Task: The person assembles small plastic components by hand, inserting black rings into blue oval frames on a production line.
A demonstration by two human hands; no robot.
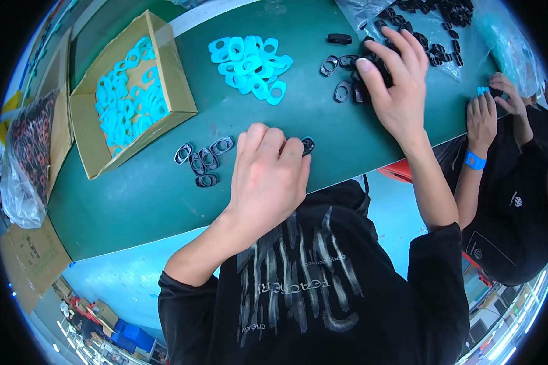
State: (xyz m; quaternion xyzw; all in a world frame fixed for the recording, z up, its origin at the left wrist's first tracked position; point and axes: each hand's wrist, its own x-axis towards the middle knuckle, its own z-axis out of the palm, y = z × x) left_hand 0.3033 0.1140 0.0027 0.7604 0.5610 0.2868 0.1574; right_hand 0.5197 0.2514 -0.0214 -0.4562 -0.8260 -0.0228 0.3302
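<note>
My left hand is over the green table with its fingers curled down, closed on a small black oval ring part whose end shows beside the forefinger; the rest of it is hidden. Several similar black ring parts lie just left of that hand. My right hand reaches over a loose group of black ring parts, thumb and fingers spread apart. Its fingertips are among or just above the parts, and I cannot tell whether they touch one. A pile of turquoise oval rings lies between and beyond my hands.
An open cardboard box holding more turquoise rings stands at the left. A clear bag of dark pieces lies beyond it. Black parts spill from clear plastic at the far right. A co-worker's hands work at the right edge.
</note>
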